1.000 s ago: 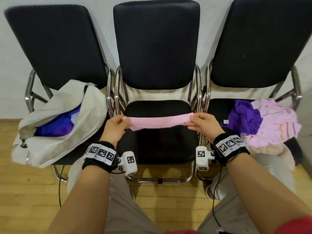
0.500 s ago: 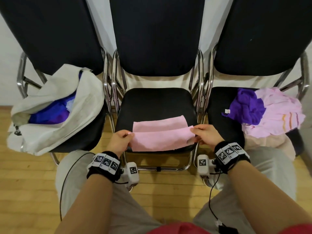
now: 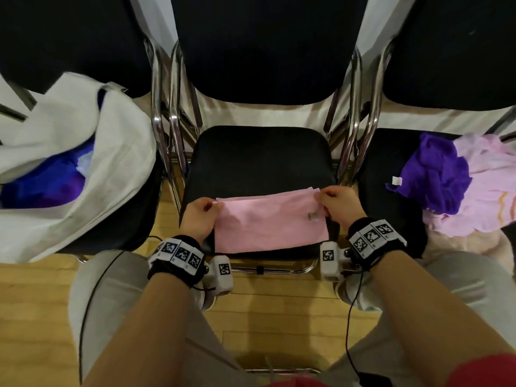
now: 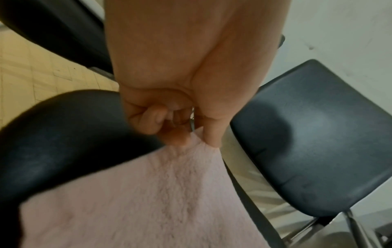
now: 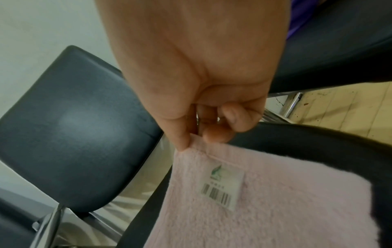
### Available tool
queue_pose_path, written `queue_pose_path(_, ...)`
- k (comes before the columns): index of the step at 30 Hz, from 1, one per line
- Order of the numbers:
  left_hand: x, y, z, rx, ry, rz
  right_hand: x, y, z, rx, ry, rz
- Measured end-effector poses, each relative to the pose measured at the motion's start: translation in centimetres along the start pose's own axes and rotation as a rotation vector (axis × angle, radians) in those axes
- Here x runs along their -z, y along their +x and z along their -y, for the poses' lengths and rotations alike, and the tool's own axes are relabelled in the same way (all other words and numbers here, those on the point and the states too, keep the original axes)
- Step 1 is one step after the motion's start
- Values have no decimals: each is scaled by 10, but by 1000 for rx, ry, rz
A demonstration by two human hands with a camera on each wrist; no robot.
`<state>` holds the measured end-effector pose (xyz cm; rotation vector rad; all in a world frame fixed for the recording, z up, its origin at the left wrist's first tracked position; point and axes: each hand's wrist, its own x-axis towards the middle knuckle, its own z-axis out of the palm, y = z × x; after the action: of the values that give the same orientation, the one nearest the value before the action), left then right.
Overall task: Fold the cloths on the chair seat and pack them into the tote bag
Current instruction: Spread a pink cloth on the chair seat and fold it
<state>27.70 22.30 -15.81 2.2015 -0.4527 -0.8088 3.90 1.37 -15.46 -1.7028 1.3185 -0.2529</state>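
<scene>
Pinching far corners of pink towel (image 3: 268,222) w/ left hand (image 3: 199,219) & right hand (image 3: 339,203), folding it on middle chair seat (image 3: 259,160). Risking skewed edges if corners slip. Tote bag (image 3: 111,169) waiting at left.

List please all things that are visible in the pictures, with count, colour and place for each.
chairs: three, black with chrome frames, side by side against a white wall
pink cloth: one, folded, on the middle seat's front, barcode label near its right corner
tote bag: one, off-white, on the left chair, blue and purple cloth inside
purple cloth: one, unfolded, on the right chair
pale pink cloth: one, orange stripes, beside the purple one
floor: wooden, light
left hand: pinches the pink cloth's left corner
right hand: pinches its right corner
wristbands: two, black, with markers
</scene>
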Motion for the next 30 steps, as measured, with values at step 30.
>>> queue_pose_path(30,-21,27,7,67,67,-210,-15,22,5,-150,-222,-103)
